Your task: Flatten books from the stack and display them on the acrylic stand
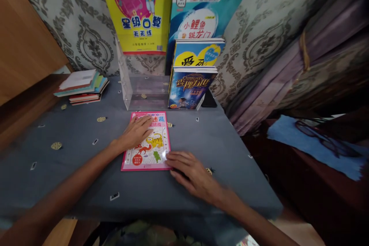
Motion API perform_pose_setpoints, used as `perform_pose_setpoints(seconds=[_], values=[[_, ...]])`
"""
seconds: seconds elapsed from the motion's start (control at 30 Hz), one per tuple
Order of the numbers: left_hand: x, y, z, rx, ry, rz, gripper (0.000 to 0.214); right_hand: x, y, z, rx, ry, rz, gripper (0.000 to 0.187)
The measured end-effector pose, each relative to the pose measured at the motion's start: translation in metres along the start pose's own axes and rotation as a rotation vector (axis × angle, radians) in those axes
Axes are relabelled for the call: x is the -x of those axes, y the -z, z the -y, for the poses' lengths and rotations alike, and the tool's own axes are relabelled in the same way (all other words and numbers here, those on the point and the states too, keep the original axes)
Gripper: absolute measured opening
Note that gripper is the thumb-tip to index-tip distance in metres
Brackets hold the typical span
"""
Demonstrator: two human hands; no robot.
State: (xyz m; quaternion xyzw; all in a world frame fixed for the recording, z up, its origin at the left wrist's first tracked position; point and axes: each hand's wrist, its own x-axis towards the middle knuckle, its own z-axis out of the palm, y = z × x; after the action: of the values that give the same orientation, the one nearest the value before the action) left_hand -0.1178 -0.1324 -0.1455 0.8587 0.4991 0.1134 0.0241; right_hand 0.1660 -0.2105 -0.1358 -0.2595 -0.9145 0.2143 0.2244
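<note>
A thin pink-bordered children's book [150, 150] with a tiger on its cover lies flat on the grey tablecloth [72, 153]. My left hand [135, 132] rests flat on the book's upper left part, fingers stretched out. My right hand [191, 175] lies on the cloth at the book's lower right corner, fingers extended and touching its edge. Neither hand holds anything.
A clear acrylic book stand [129, 84] sits behind the book, with upright books [190, 86] leaning at its right. A stack of books [82, 86] lies at the back left. Posters hang on the wall. The table's right edge drops toward curtains and a blue cloth [314, 146].
</note>
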Motion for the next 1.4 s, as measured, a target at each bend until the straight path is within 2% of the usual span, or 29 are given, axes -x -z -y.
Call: perform_pose_setpoints(seconds=[0.17,0.37,0.53,0.67,0.8,0.87,0.93,1.03,1.1,1.17,1.4], values=[[0.017,0.0,0.014,-0.044,0.198,-0.079,0.049,-0.04,-0.001,-0.025,0.099,-0.106,0.026,0.035],[0.018,-0.004,0.01,-0.109,0.386,-0.128,0.054,-0.096,-0.006,-0.054,0.251,-0.279,-0.001,0.04],[0.02,-0.004,0.012,-0.063,0.456,-0.155,0.054,-0.115,-0.018,-0.066,0.314,-0.359,-0.061,0.043],[0.021,-0.003,0.027,0.192,0.412,-0.248,0.048,-0.113,-0.023,-0.068,0.323,-0.335,-0.076,0.043],[0.019,-0.001,0.042,0.655,0.4,-0.365,0.042,-0.112,-0.023,-0.068,0.324,-0.324,-0.087,0.042],[0.018,0.002,0.045,0.936,0.473,-0.42,0.04,-0.112,-0.023,-0.068,0.32,-0.334,-0.087,0.042],[0.019,0.005,0.044,1.193,0.603,-0.446,0.042,-0.112,-0.023,-0.068,0.311,-0.343,-0.092,0.042],[0.019,0.009,0.036,1.475,0.742,-0.341,0.043,-0.111,-0.024,-0.069,0.302,-0.336,-0.099,0.042],[0.019,0.011,0.03,1.587,0.75,-0.232,0.04,-0.11,-0.024,-0.069,0.298,-0.328,-0.104,0.042],[0.019,0.012,0.024,1.638,0.737,-0.182,0.037,-0.109,-0.023,-0.07,0.292,-0.331,-0.108,0.043],[0.018,0.014,0.025,1.669,0.726,-0.179,0.031,-0.103,-0.024,-0.074,0.203,-0.338,-0.139,0.045]])
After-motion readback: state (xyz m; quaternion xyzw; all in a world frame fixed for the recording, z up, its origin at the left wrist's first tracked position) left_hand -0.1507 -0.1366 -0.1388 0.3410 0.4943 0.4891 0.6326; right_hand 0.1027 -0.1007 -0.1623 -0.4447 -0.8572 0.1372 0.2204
